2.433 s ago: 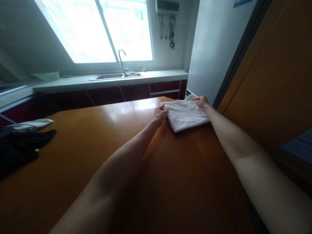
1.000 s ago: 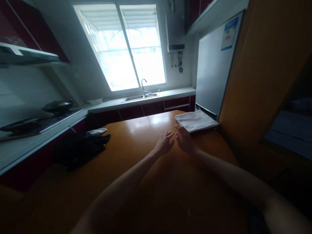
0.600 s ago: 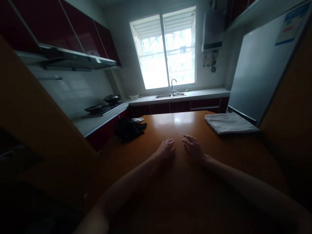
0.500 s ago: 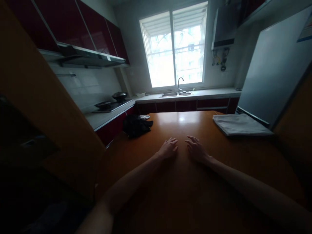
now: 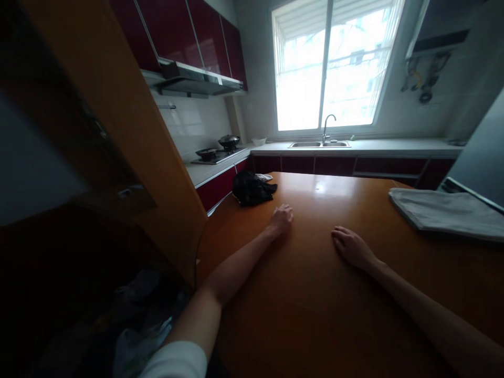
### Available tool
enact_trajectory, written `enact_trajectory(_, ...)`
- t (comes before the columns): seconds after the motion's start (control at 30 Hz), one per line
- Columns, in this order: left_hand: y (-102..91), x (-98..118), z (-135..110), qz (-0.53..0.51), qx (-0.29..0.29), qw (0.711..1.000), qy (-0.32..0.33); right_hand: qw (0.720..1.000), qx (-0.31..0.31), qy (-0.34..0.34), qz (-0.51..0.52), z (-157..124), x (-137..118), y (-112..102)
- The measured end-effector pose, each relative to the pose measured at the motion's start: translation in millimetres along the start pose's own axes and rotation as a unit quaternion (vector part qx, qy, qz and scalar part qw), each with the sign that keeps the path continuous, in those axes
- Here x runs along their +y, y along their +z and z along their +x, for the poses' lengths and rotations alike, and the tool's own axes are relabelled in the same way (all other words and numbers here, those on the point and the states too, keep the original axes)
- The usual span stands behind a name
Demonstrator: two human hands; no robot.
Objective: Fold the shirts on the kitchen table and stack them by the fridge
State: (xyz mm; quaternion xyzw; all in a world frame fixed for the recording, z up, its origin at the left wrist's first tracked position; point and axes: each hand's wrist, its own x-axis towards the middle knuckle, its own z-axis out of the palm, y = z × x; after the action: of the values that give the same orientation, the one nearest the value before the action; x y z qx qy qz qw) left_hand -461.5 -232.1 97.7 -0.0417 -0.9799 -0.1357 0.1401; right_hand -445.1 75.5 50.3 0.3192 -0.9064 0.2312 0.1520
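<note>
My left hand (image 5: 282, 218) is over the wooden table (image 5: 311, 283), its fingers loosely bent and nothing seen in them. It is nearest to a crumpled black cloth item (image 5: 252, 189), perhaps a garment or bag, which lies apart from it at the table's left edge. A bit of white material (image 5: 263, 177) shows behind the black item. To the right, my right hand (image 5: 353, 248) rests on the tabletop, fingers stretched out and holding nothing. A folded whitish cloth (image 5: 449, 211) lies farther right on the table.
Behind the table runs a counter with a sink (image 5: 318, 144) and faucet (image 5: 326, 128). Pans (image 5: 229, 140) stand on the stove (image 5: 219, 156) at the left. A wooden panel (image 5: 169, 173) rises beside the table, with plastic bags (image 5: 139, 341) low on the left.
The view has swung left, so the room sits farther right. My hands have moved apart; the left is closer to the black item and its fingers are more bent.
</note>
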Motion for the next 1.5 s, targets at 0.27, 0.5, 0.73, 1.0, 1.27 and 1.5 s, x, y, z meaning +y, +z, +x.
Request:
enact_trajectory(0.27, -35.4, -124, 3, 0.046, 0.08, 0.962, -0.255, 1.0, -0.001, -0.01, -0.016, -1, 1, 2)
enact_trajectory(0.5, -24.0, -143, 11, 0.029, 0.06, 0.959, -0.275, 1.0, 0.0, 0.0, -0.014, -1, 3, 5)
enact_trajectory(0.73, -16.6, -142, 15, 0.015, 0.076, 0.962, -0.261, 1.0, 0.003, -0.002, -0.015, -1, 3, 4)
enact_trajectory(1.0, -15.0, -141, 16, -0.023, 0.101, 0.971, -0.215, 1.0, -0.001, -0.001, -0.015, 0, 1, 3)
enact_trajectory(1.27, -21.9, -102, 14, -0.091, 0.185, 0.979, -0.015, 1.0, -0.003, -0.001, -0.016, 0, 2, 3)
enact_trajectory(1.5, -12.8, -45, 0, -0.147, 0.154, 0.956, 0.204, 1.0, -0.007, 0.002, -0.019, 0, 5, 5)
